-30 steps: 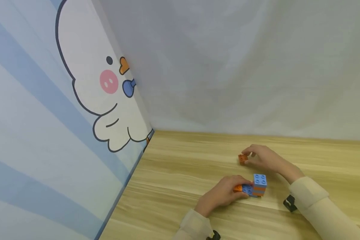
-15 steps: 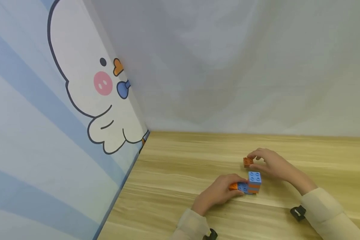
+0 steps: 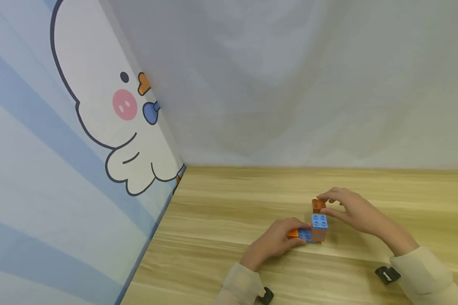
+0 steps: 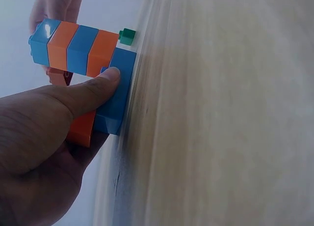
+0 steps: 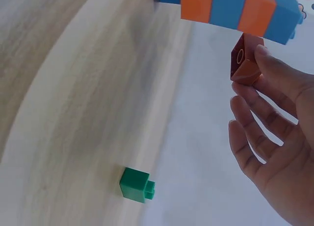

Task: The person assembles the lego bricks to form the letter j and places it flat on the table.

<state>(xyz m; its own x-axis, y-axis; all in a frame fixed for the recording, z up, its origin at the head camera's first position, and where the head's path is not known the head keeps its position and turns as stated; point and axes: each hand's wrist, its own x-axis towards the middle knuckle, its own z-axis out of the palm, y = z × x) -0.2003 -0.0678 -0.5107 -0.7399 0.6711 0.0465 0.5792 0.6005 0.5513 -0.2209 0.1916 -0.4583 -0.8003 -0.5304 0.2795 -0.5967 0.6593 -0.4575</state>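
Observation:
My left hand (image 3: 271,241) grips a toy-brick build on the table, its thumb lying along the blue base brick (image 4: 117,96). At the left end of that base, partly covered by the fingers, sits an orange brick (image 3: 293,233). From the right end rises a tower (image 3: 319,221) of alternating orange and blue bricks, blue on top. Just behind the tower, my right hand (image 3: 353,212) pinches a small reddish-brown brick (image 5: 248,64) between thumb and fingers. It is held up off the table, apart from the tower, its hollow underside partly showing in the right wrist view.
A green brick (image 5: 133,184) stands on the wooden table (image 3: 213,220); I cannot make it out in the head view. A pale curtain (image 3: 290,84) hangs behind the table, and a cartoon-printed wall (image 3: 95,106) borders its left edge.
The right hand has brought the reddish-brown brick rightward and closer, to behind the tower. The left hand keeps its hold on the build. The head view has shifted slightly.

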